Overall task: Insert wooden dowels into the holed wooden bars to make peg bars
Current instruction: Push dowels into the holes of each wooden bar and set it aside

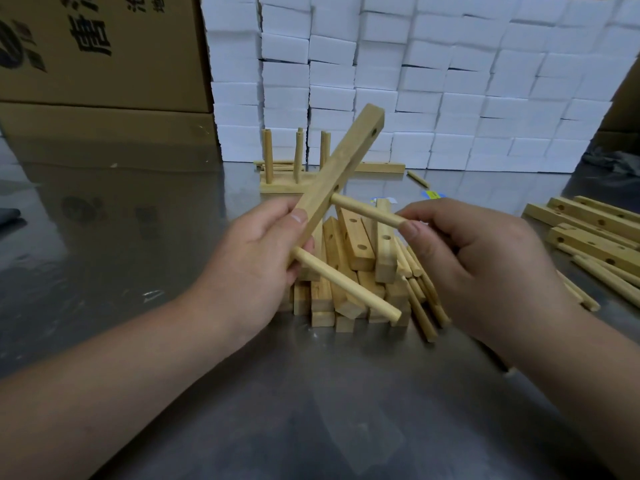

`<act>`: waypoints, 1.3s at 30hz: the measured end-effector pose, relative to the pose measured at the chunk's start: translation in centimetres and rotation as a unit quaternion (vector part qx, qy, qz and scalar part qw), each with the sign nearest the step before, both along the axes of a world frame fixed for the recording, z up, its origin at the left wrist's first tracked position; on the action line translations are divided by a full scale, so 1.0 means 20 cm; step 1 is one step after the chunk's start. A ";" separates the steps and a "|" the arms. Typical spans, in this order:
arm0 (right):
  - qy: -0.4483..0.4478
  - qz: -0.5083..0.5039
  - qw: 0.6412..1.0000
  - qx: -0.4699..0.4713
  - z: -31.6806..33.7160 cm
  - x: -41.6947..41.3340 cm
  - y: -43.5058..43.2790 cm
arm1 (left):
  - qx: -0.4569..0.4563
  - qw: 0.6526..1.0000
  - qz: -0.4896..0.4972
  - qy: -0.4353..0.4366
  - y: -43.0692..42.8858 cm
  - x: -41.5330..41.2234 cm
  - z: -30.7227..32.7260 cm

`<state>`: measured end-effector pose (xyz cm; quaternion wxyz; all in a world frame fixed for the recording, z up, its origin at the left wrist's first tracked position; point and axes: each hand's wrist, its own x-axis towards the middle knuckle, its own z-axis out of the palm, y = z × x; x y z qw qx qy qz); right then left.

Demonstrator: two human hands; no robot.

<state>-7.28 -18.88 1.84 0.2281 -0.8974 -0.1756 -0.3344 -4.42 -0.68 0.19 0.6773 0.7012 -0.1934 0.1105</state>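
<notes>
Centre of frame: holed bar (341, 168) tilted from lower left to upper right, gripped low by left hand (252, 261), above pile of bars (358, 249) on table (311, 410). In it, upper dowel (367, 211), pinched at right end by right hand (485, 265), and lower dowel (349, 287). Right of pile, loose dowels (420, 308). Behind, peg bar (280, 188) with three upright pegs. Far right, more bars (595, 230). Upper left, cardboard boxes (104, 64); upper right, stacked blocks (450, 81).
</notes>
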 end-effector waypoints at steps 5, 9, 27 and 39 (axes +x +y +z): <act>-0.007 -0.009 1.000 -0.006 0.00 0.00 0.01 | 0.003 1.000 -0.022 -0.002 0.01 0.01 -0.01; -0.028 -0.003 1.000 -0.006 0.00 -0.01 0.02 | 0.021 0.999 -0.025 -0.034 0.01 0.01 -0.01; -0.047 0.007 0.999 -0.003 -0.02 -0.01 0.03 | 0.084 0.995 -0.026 -0.055 0.03 0.03 -0.03; 0.028 0.008 1.000 0.000 -0.02 -0.02 0.04 | 0.102 0.991 -0.015 -0.080 0.03 0.01 -0.01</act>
